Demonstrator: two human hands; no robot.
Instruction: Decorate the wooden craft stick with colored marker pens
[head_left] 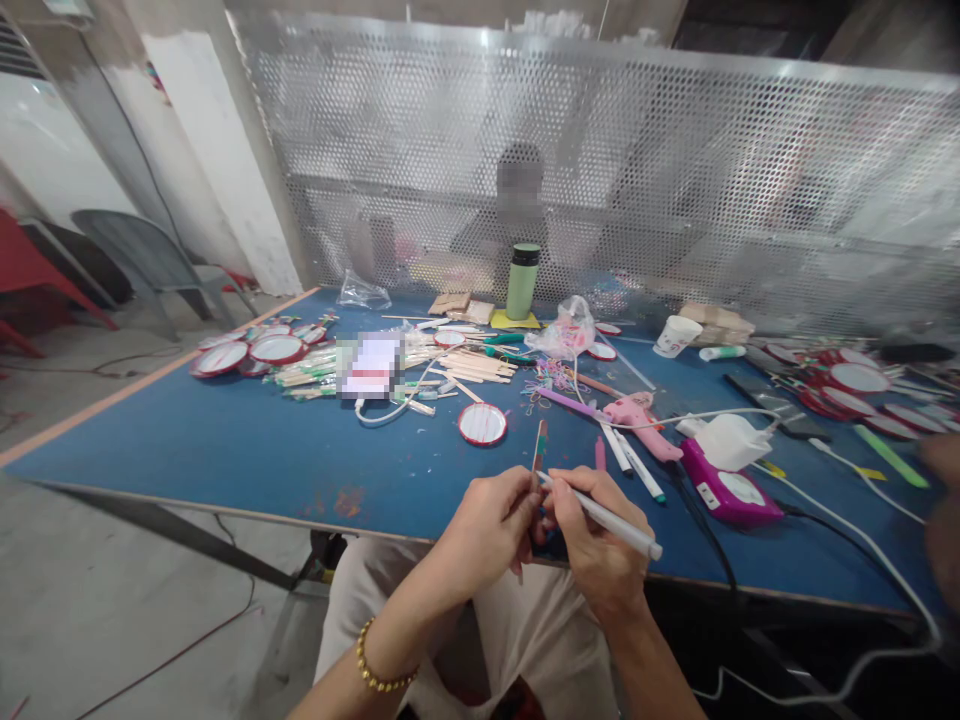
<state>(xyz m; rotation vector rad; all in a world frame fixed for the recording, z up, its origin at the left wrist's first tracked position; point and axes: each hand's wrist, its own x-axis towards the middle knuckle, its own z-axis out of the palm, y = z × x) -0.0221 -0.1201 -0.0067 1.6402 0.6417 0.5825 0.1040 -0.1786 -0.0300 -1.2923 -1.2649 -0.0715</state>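
Close to the table's front edge, my left hand (480,530) pinches a flat wooden stick (541,445) with brown and green painted patches, its upper end pointing away from me. My right hand (607,545) is closed round a white marker pen (611,520), its tip at the stick beside my left fingers. Whether the tip touches the wood is hard to make out. Just beyond the hands lies a round white disc with a red rim (482,425). Right of it are a pink pen cap (600,454) and white markers (643,466).
A pink glue gun (645,428) and a purple power socket (727,490) with cables lie to the right. Bundled sticks (307,372), a blurred phone (373,365) and red-rimmed discs (276,348) are left. A green bottle (523,282) and paper cup (677,336) stand farther back.
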